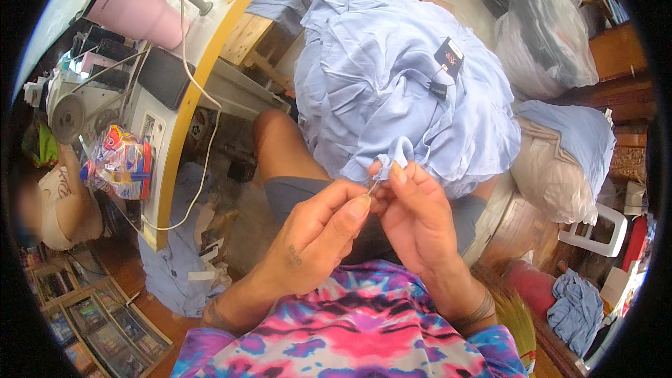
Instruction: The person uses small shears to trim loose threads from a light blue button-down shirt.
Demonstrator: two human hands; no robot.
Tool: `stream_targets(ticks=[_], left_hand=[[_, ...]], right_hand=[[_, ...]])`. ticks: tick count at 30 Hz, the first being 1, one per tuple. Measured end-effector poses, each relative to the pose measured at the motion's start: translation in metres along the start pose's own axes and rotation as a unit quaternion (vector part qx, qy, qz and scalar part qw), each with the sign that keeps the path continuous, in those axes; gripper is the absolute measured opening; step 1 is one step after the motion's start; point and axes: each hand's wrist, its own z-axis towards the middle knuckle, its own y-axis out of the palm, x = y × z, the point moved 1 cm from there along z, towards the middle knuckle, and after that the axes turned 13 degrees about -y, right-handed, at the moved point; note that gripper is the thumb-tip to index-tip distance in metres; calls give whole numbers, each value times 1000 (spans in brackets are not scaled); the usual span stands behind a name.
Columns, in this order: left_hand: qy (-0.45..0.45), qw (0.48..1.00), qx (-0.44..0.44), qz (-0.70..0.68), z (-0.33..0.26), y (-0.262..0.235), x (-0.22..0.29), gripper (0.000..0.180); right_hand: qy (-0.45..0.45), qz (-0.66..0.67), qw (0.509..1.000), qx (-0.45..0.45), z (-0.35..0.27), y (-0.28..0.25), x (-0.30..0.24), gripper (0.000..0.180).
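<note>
A large heap of light blue cloth (350,63), which looks like a garment, lies over my lap. A dark hang tag (449,59) and a small dark label (439,89) show on it. My right hand (420,217) is closed, pinching a narrow gathered edge of this cloth between thumb and fingers. Close beside it, my left hand (315,227) pinches a thin, pale needle-like tool (374,187), its tip against the cloth. The exact kind of tool is too small to tell, and the fingertips partly cover it.
At left stands a sewing table (203,70) with a pink tumbler (136,7), a black phone (165,77), a colourful snack packet (119,164) and a loose white cable (210,168). Plastic-wrapped bundles (549,35) and a white stool (602,231) are on the right. Another person sits far left.
</note>
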Motion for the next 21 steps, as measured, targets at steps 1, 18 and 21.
stream_targets(ticks=[1,18,21], left_hand=[[0,1000,1,2,-1,0,0,36],[10,1000,13,7,5,-3,-2,36],[-2,1000,20,10,2,-3,3,35]], right_hand=[[2,4,1000,-3,0,-1,0,18],[-31,-46,998,-20,3,-4,2,16],[-72,-96,992,-29,4,-5,5,15]])
